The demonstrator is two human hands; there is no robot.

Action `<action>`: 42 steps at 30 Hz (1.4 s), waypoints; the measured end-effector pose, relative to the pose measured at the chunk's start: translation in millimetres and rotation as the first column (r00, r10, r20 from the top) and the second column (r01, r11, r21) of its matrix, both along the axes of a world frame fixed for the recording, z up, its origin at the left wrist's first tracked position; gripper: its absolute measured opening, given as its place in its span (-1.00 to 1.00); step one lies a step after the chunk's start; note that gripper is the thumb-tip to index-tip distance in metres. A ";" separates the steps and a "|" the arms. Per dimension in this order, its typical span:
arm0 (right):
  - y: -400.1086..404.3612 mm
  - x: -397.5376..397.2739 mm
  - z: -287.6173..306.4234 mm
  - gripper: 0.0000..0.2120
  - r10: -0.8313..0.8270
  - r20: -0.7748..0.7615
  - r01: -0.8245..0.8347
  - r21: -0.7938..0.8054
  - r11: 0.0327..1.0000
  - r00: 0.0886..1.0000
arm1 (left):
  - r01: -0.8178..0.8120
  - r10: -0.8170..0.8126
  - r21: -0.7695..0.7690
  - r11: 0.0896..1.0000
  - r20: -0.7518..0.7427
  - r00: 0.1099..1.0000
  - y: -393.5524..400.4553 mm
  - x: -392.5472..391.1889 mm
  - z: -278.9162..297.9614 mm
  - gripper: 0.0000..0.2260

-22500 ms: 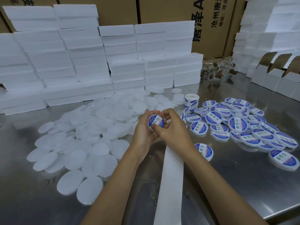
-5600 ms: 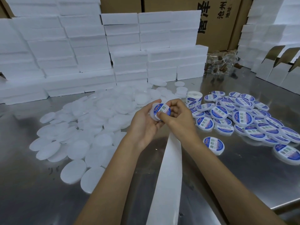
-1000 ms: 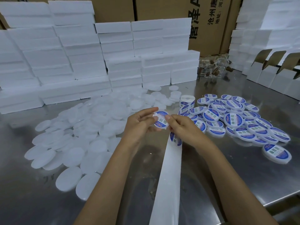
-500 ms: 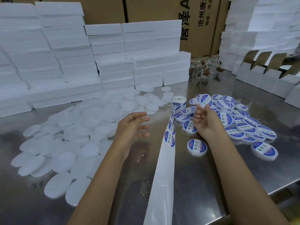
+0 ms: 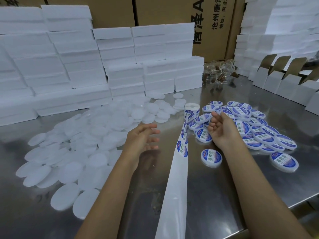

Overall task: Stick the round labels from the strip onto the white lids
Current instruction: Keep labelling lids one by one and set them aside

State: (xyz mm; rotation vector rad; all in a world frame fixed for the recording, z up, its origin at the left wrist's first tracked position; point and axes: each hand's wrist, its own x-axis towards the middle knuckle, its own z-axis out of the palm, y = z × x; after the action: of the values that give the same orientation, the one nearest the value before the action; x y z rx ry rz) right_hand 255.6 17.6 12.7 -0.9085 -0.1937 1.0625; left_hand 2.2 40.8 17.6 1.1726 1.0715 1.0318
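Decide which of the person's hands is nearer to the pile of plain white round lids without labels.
Left. The left hand hovers open just beside the plain white round lids, at the pile's right edge. The right hand is farther off, across the white label strip, over the blue-labelled lids.

The plain lids [image 5: 69, 171] heaped on the grey, mirror-bright metal surface [image 5: 215, 195] are milky white, as are the stacked foam blocks [image 5: 82, 66] behind. The labelled lids [image 5: 211, 157] carry blue-and-white round labels with green characters, and the strip [image 5: 174, 190] is white. The cartons [image 5: 172, 11] are brown with black characters.
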 end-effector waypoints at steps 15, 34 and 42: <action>24.5 -100.9 11.2 -0.91 -0.070 0.997 -0.130 0.067 0.989 -0.026 | -0.229 0.230 -0.050 0.972 0.019 0.973 7.2 -1.5 -5.6 -0.76; 120.1 -142.1 4.1 -0.82 0.070 0.958 -0.085 -0.097 0.992 -0.277 | -0.272 0.281 -0.095 0.958 0.096 0.955 12.5 -5.4 -7.2 -0.76; 88.7 -134.1 24.9 -0.79 0.216 0.972 -0.263 -0.185 0.947 0.096 | -0.275 0.293 -0.142 0.951 0.124 0.948 9.2 -8.4 -2.7 -0.79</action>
State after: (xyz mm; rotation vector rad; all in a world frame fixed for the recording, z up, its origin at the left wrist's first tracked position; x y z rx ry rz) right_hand 121.5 106.3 37.7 -1.4929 -1.5914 0.5251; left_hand -6.1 50.0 14.9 0.8450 1.1939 1.2361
